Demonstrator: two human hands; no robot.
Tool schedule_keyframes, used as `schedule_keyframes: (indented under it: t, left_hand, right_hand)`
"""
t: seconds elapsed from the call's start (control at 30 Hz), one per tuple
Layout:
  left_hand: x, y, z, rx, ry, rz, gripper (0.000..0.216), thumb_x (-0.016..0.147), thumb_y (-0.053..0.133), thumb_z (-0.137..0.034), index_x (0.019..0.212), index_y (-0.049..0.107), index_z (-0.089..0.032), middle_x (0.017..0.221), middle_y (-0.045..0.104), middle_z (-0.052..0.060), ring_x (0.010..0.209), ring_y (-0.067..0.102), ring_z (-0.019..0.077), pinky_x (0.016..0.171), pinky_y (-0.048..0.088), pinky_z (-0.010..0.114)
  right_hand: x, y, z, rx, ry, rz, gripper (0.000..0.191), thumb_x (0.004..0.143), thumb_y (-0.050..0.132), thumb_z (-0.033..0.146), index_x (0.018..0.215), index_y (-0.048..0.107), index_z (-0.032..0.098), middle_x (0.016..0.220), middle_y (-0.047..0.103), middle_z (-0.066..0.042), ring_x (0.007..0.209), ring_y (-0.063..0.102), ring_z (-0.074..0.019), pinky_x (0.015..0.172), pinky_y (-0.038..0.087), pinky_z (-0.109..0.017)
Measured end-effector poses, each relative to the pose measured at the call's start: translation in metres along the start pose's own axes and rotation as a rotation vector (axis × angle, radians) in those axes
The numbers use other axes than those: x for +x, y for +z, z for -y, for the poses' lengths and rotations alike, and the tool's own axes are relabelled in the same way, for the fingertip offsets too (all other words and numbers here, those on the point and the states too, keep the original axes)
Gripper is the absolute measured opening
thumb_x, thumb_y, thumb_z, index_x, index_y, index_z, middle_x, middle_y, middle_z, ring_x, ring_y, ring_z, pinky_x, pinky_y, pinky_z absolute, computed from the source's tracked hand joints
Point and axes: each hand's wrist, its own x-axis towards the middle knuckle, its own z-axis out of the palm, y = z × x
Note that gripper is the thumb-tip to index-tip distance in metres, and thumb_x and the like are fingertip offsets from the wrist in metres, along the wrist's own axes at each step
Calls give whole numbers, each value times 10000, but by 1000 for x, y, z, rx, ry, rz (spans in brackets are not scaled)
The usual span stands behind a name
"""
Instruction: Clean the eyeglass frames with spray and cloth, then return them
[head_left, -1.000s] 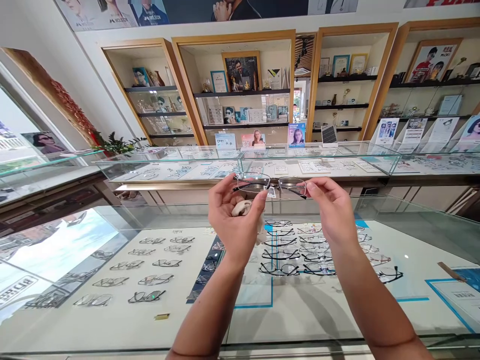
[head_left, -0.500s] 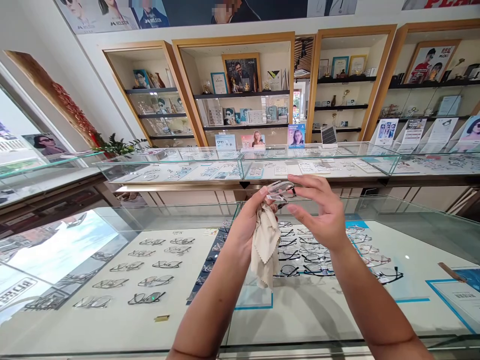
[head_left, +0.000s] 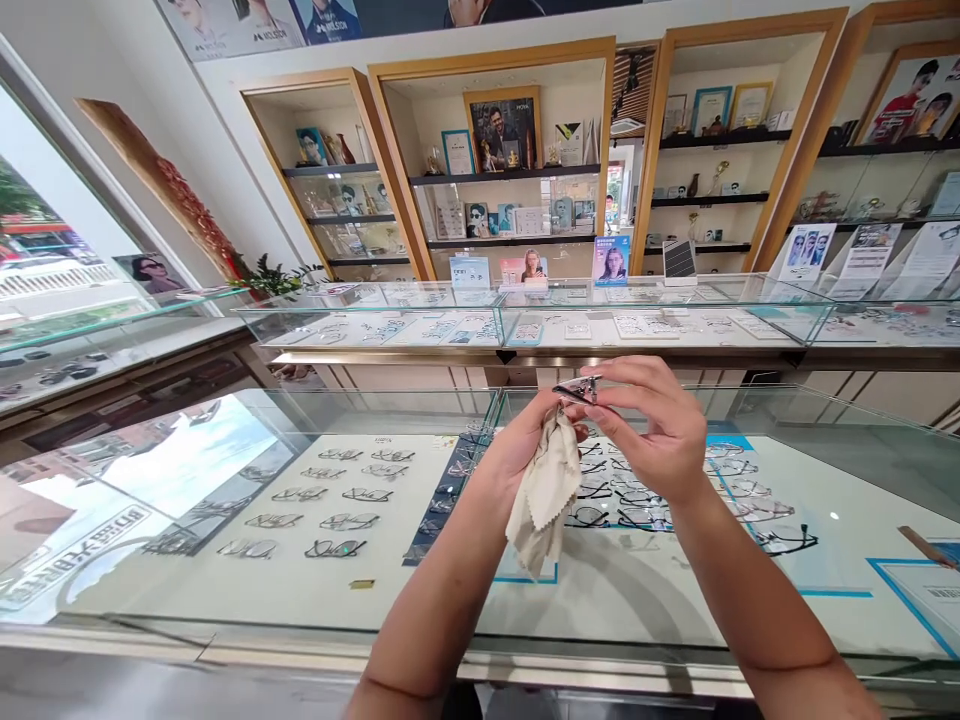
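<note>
Both my hands are raised above a glass display counter (head_left: 225,600). My right hand (head_left: 652,425) pinches a pair of thin-rimmed glasses (head_left: 577,388), seen nearly edge-on. My left hand (head_left: 521,445) is closed on a beige cleaning cloth (head_left: 544,495), pressing it against the glasses from below. The rest of the cloth hangs down from my left palm. My fingers cover most of the frame.
Under the counter glass lie rows of spectacle frames (head_left: 330,495). A second glass case (head_left: 525,320) runs behind it, with small display cards on top. Wooden wall shelves (head_left: 495,180) hold pictures and trophies. A window is at far left.
A second ago I held the glasses open and wide between both hands. Now they are turned edge-on, the hands are close together, the cloth hangs loose, and the view has shifted left.
</note>
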Motion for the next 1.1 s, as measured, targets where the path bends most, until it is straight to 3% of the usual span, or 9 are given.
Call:
schedule_keyframes:
  t: [0.1,0.17,0.27,0.33,0.47,0.57,0.8,0.97,1.1]
  left_hand:
    - [-22,-18,6,24,22,-56,350,899,830,-475,1072,731,-187,794,715,-2,577,646,110,486,500,199]
    - [-41,-44,9,151,125,-121,412,865,845,-515,1088,754,-181,808,697,-2,601,615,108,504,461,201]
    - [-70,-104,12,477,364,-330,399,824,854,-517,1021,763,-182,784,655,-24,654,567,108,593,441,205]
    - [-87,-152,13,689,434,-500,390,833,809,-549,968,740,-189,783,664,-19,689,576,133,647,449,231]
    - [-106,-237,14,1192,405,-903,351,929,613,-534,950,716,-198,873,755,39,811,660,205,733,476,284]
    - [-109,-273,21,1312,354,-1036,267,938,594,-460,926,691,-212,903,768,62,810,656,225,736,440,306]
    - [-105,-290,39,1445,338,-1038,278,1023,524,-445,907,676,-243,898,770,41,740,632,210,685,375,304]
    - [-102,-292,39,1529,360,-1061,193,1004,501,-247,1022,692,-225,1122,768,88,918,677,237,762,407,315]
    - [-99,-293,40,1569,363,-1065,214,1014,488,-208,1082,691,-224,1187,753,99,968,687,242,801,429,321]
  right_hand:
    - [-4,3,11,20,4,30,191,970,791,168,1072,816,327,1135,843,-7,1087,765,-257,949,623,-480]
    - [-8,8,19,26,11,71,151,981,785,192,1056,810,319,1103,841,-9,1070,758,-255,943,616,-475]
    - [-18,24,26,51,35,169,90,1004,765,222,1049,798,293,1095,835,-29,1066,736,-252,945,604,-471]
    - [-31,39,25,73,60,261,72,1026,736,227,1057,788,266,1109,827,-53,1074,715,-251,940,598,-462]
    - [-67,78,8,11,116,499,108,1049,689,243,1022,789,211,1118,802,-102,1085,675,-273,933,580,-466]
    - [-91,105,-3,-99,169,704,111,1028,703,205,964,789,176,1106,774,-120,1052,657,-275,970,548,-463]
    - [-112,160,-10,-415,228,1155,205,1083,617,246,1057,798,154,1160,736,-132,1130,616,-279,975,459,-394]
    - [-113,195,-17,-483,177,1279,230,1066,615,231,1026,826,147,1180,742,-175,1172,622,-311,980,427,-393]
    - [-113,213,-20,-525,140,1348,228,1041,625,210,1033,842,138,1201,747,-203,1192,617,-329,1011,412,-405]
